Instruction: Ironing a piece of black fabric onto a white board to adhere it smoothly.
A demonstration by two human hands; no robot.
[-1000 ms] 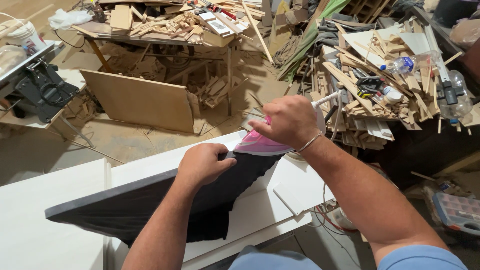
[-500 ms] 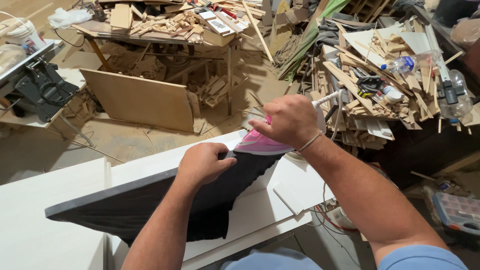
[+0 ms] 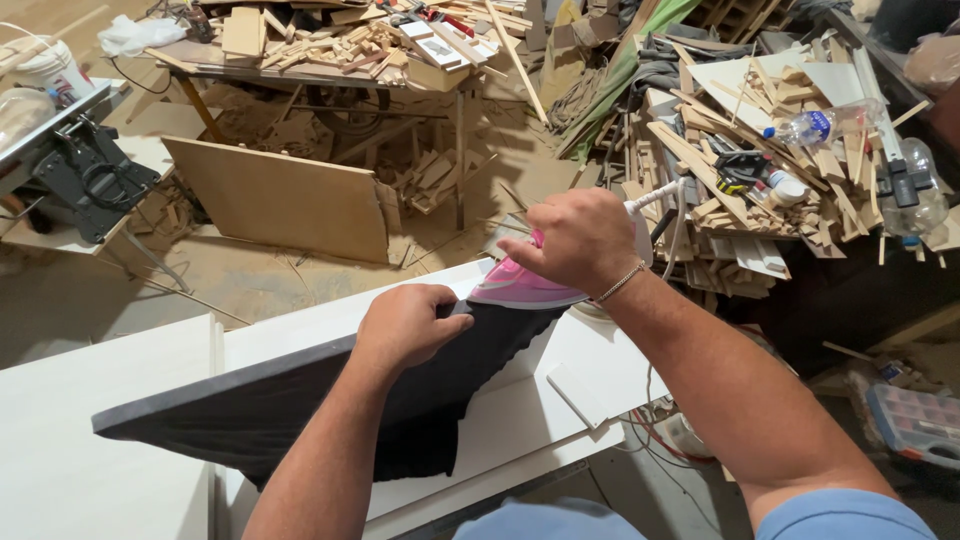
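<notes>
- Right hand (image 3: 575,243) clenched over pink iron (image 3: 520,290), hiding its handle; soleplate unseen against dark panel's (image 3: 300,395) upper edge.
- Left hand (image 3: 410,325) pressing down on dark panel, fingers curled at that edge, beside iron.
- Panel tilted on white tabletop (image 3: 90,450).
- Beyond: wood scrap pile (image 3: 760,190), leaning board (image 3: 280,200).

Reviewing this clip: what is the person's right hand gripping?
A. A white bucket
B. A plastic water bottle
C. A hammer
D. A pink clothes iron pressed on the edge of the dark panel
D: the right hand is closed over a pink clothes iron whose sole sits on the top edge of the dark panel, which the left hand steadies.
</notes>
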